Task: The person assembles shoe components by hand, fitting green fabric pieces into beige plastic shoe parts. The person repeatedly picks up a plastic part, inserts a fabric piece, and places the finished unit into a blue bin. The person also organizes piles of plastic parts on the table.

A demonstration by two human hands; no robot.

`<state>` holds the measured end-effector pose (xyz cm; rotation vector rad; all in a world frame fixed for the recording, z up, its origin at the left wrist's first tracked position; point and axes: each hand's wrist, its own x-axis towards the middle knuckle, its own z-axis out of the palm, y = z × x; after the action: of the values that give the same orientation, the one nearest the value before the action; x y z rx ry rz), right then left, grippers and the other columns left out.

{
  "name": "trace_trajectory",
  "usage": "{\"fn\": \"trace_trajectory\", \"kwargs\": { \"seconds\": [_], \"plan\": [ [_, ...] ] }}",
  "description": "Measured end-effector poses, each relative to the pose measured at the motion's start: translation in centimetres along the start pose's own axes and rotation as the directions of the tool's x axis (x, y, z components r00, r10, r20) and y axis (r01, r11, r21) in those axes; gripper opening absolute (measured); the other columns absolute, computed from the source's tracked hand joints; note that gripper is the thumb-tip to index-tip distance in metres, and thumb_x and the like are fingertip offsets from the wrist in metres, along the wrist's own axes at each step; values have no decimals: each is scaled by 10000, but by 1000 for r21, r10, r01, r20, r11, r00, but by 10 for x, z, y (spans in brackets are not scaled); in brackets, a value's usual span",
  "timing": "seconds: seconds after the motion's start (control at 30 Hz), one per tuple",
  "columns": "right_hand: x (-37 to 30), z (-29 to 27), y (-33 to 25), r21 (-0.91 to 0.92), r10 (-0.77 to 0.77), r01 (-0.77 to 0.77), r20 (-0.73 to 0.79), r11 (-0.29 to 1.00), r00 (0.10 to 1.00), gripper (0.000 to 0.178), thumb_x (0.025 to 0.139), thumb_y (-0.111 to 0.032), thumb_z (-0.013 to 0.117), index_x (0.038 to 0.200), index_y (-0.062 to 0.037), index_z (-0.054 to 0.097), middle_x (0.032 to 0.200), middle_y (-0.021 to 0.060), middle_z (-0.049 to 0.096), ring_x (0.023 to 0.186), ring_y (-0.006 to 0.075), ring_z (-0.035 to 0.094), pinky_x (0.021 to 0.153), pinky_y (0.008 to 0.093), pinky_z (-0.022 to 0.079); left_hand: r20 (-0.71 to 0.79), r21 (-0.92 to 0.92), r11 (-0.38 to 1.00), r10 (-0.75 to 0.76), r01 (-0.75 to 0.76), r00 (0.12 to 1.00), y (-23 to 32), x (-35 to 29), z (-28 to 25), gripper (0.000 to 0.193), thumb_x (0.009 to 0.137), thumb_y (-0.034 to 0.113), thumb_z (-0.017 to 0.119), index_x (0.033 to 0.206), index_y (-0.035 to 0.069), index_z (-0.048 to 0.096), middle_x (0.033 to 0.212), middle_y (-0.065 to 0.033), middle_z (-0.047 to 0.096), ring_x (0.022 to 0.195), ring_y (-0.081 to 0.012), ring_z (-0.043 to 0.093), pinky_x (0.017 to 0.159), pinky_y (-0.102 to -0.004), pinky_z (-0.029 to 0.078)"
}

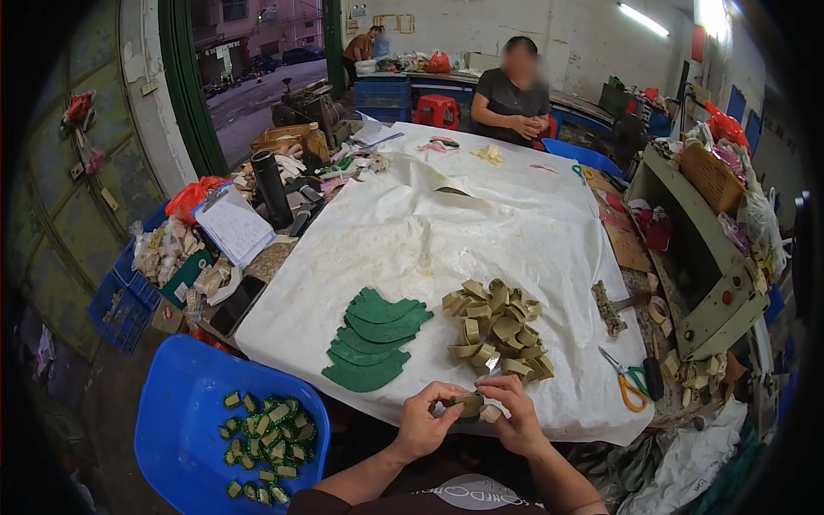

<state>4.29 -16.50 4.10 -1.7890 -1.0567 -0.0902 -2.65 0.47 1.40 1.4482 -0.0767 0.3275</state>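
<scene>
My left hand (425, 421) and my right hand (517, 421) meet over the near table edge, fingers closed on a small beige-and-green piece (468, 406). Its green part looks wrapped along the beige band; the fingers hide some of it. Just beyond lies a heap of beige curved bands (505, 330), some ring-like. To its left, curved dark green fabric pieces (371, 339) overlap in a fanned stack. At lower left, a blue plastic tub (176, 403) contains several small beige pieces with shiny green edging (273, 433).
A white sheet (386, 232) covers the table. Scissors with orange handles (633, 395) lie at the right edge. A clipboard (233, 225) and a black bottle (271, 190) stand at left, a green-grey machine (708, 257) at right. Another person (515, 94) sits opposite.
</scene>
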Motion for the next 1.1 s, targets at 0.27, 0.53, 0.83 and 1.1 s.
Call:
{"fn": "trace_trajectory", "kwargs": {
  "seconds": [0.27, 0.53, 0.83, 1.1],
  "plan": [
    [-7, 7, 7, 341, 141, -136, 11, 930, 990, 252, 819, -76, 589, 1069, -44, 578, 1105, 105, 556, 1041, 255, 497, 913, 365, 373, 23, -62, 996, -60, 61, 998, -4, -4, 5, 108, 853, -17, 607, 943, -23, 549, 1033, -148, 597, 1013, -183, 560, 916, -309, 431],
    [-11, 10, 4, 435, 225, -191, -27, 880, 974, 174, 834, -129, 611, 975, -41, 561, 1066, 115, 535, 1019, 254, 483, 916, 369, 358, 62, -44, 999, -14, 17, 998, -2, -3, 10, 111, 845, -9, 618, 930, -26, 549, 1020, -138, 602, 997, -175, 560, 887, -296, 436],
    [-14, 17, -3, -169, -43, -8, -298, 986, 954, 63, 807, -77, 586, 843, -63, 537, 863, 79, 513, 854, 253, 453, 797, 352, 356, 102, -15, 997, -74, 76, 992, 4, -5, 23, 115, 852, 11, 614, 946, -26, 558, 995, -113, 602, 964, -158, 559, 875, -281, 429],
    [-22, 12, 1, 211, 154, -106, -226, 972, 962, 119, 885, -153, 553, 926, -44, 577, 1005, 98, 497, 952, 208, 458, 870, 334, 361, 106, -10, 1000, -28, 29, 994, -2, 0, 21, 95, 845, -13, 603, 931, -28, 564, 983, -116, 606, 992, -178, 563, 899, -304, 426]
  ]
}}
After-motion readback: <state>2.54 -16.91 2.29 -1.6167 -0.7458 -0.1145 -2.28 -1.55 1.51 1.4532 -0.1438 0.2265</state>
